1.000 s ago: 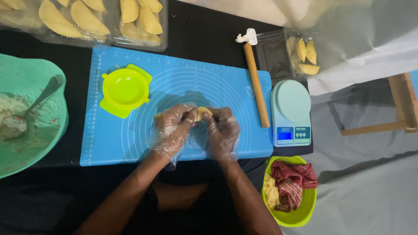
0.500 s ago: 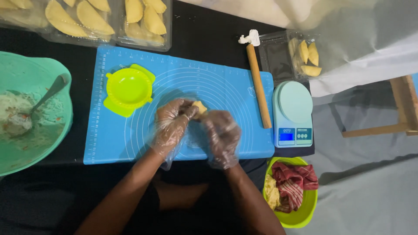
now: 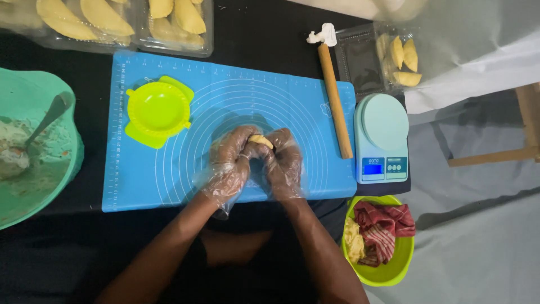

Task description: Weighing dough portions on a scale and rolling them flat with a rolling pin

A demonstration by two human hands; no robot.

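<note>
Both gloved hands, left (image 3: 228,166) and right (image 3: 284,163), clasp a dough piece (image 3: 260,140) together above the mat (image 3: 169,180) middle. Bare mat lies around them; the press (image 3: 157,111) sits well left, the rolling pin (image 3: 335,101) near the right edge

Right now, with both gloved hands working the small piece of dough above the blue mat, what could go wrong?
1. The loose plastic glove on the left hand bunches at the wrist; a fold might get pinched into the dough piece.
2. The rolling pin lies close beside the right hand; a wide elbow move could knock it against the scale.
3. The dough is held above the mat, so if it slips it may lose its shape.
</note>
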